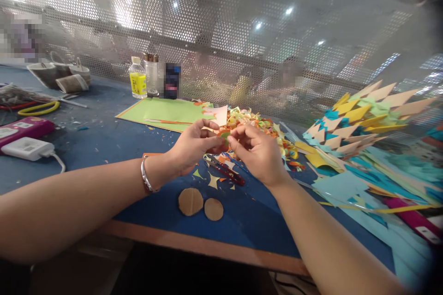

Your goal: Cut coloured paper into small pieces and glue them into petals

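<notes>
My left hand (199,143) and my right hand (258,152) meet over the table, both with fingers pinched on a small green-and-orange piece of paper (224,136). Part of the piece is hidden behind the fingertips. Just beyond the hands lies a pile of curled paper strips (247,117) in yellow, orange and green. Under them rests a dark red tool (231,174), perhaps scissors or a cutter, among paper scraps (213,180). Nearer to me lie two brown cardboard discs, a larger one (190,202) and a smaller one (213,209).
Green paper sheets (162,113) lie behind my left hand. A yellow-labelled bottle (137,78) stands near the perforated metal screen (221,23). At right are a spiky folded-paper piece (360,117) and blue sheets (341,184). A white charger (28,148) sits at left.
</notes>
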